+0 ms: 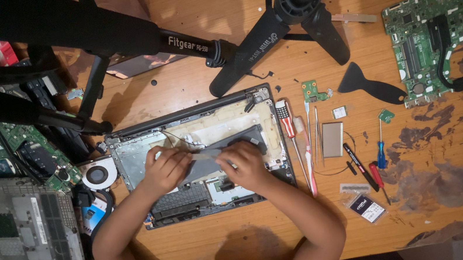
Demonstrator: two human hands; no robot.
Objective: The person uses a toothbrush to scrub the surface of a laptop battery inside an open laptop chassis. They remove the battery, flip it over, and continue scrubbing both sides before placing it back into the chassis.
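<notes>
An opened laptop base point(128, 154) lies on the wooden table with its insides showing. Both my hands are over its middle. My left hand point(164, 169) and my right hand point(242, 167) each grip an end of a long flat grey part point(233, 141) that lies slantwise across the base. My fingers hide where the part meets the base.
A green motherboard point(414, 37) lies far right, a black pry tool point(370, 85) left of it. Screwdrivers point(286, 123), tweezers and small parts lie right of the laptop. A round fan point(97, 174), a grey bottom cover point(25, 243) and boards are at left. Black tripod legs point(266, 31) cross above.
</notes>
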